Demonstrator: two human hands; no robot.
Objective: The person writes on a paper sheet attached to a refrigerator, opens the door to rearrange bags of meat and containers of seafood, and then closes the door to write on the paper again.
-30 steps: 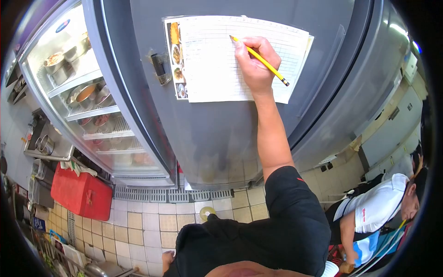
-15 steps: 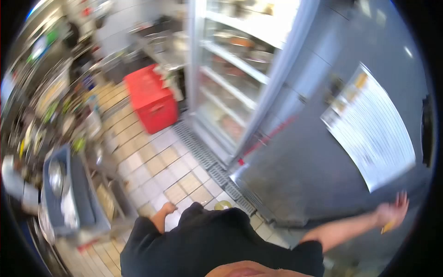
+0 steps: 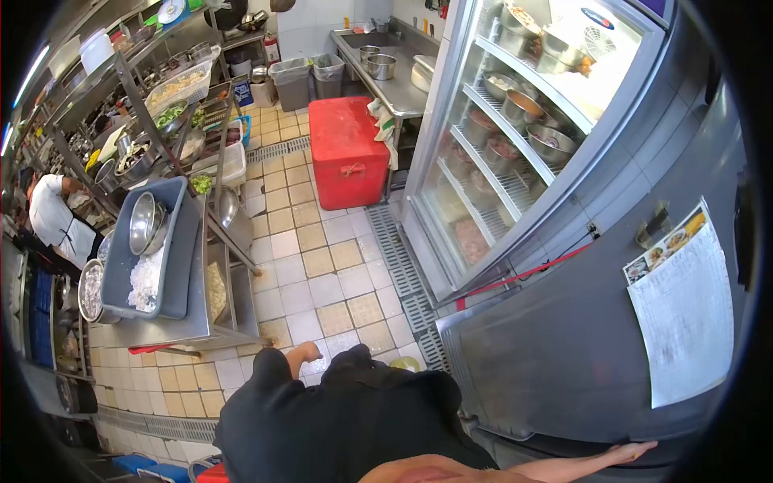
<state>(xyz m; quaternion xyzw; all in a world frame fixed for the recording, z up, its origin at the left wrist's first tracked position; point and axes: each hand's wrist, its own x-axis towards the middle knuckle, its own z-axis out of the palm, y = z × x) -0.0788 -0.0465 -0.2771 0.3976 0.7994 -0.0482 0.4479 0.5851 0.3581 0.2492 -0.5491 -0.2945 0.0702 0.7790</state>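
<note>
Low in the middle, beside the dark clothing, is my left hand [image 3: 304, 352]; it hangs over the tiled floor [image 3: 348, 312], small and partly turned away, so its finger pose is unclear. Out at the lower right, my right hand [image 3: 634, 452] reaches to the lower edge of a large grey panel [image 3: 555, 346], with its fingers stretched out. A tiny yellowish spot shows by that hand, too small to name. Above it, a white sheet [image 3: 684, 314] with food pictures along its top is fixed to the panel.
A glass-door fridge [image 3: 435, 249] with bowls stands right of centre. Ahead is a red cooler box [image 3: 346, 153]. On the left, a steel table [image 3: 201, 282] bears a grey tub [image 3: 173, 274] with metal bowls. A person in white [image 3: 52, 213] stands at far left. A floor drain [image 3: 394, 249] runs alongside the fridge.
The view has swung, so the fridge and cooler box sit further right in it. My right hand has moved down and left in view, away from the sheet. The blur has gone.
</note>
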